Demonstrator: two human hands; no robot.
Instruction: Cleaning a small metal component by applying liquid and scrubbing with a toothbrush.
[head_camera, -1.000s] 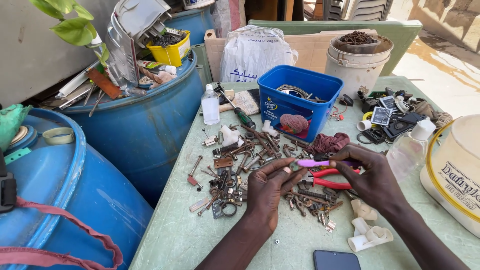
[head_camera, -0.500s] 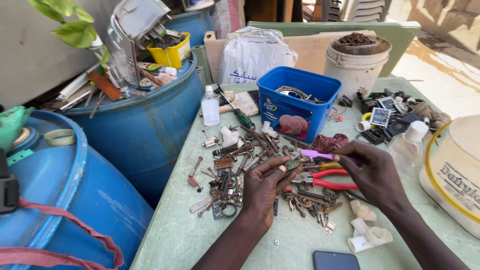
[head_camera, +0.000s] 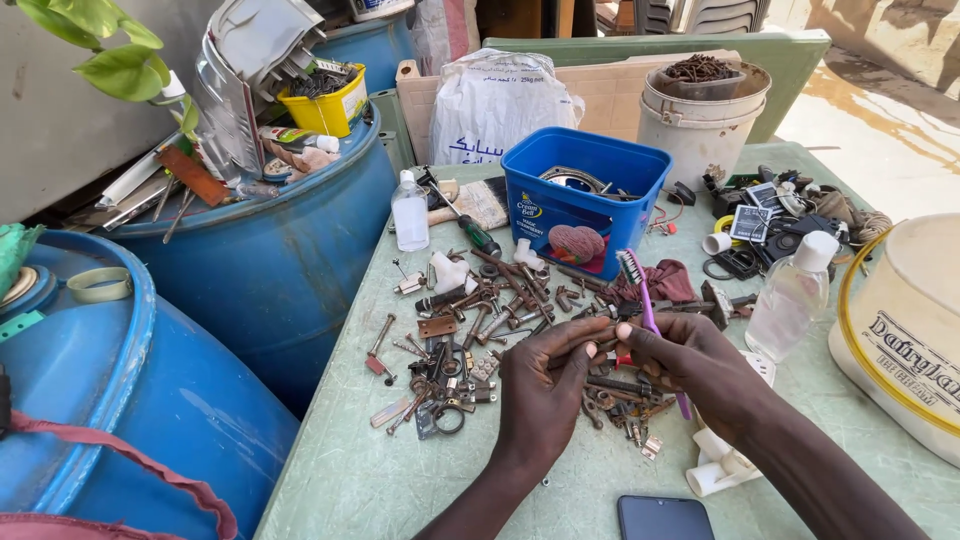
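Observation:
My right hand (head_camera: 700, 370) grips a purple toothbrush (head_camera: 641, 295) by its handle. The brush stands nearly upright, with its bristle head pointing away from me. My left hand (head_camera: 545, 395) pinches a small rusty metal piece (head_camera: 592, 346) at its fingertips, right against the right hand's fingers. Both hands hover over a spread of rusty bolts, keys and hinges (head_camera: 470, 320) on the green table (head_camera: 350, 480). A bit of red pliers handle (head_camera: 622, 360) shows between the hands.
Behind the pile stand a blue plastic tub (head_camera: 585, 195), a white sack (head_camera: 495, 105) and a white bucket (head_camera: 700, 125). Clear bottles (head_camera: 409, 212) (head_camera: 790, 295) flank the pile. A cream tub (head_camera: 900, 330) is at the right, a phone (head_camera: 665, 518) near me, and blue drums (head_camera: 280, 260) (head_camera: 120, 400) to the left.
The toothbrush swung from lying sideways, pointing left, to standing upright. My left hand lifted off the pile with a small piece, and the two hands came together.

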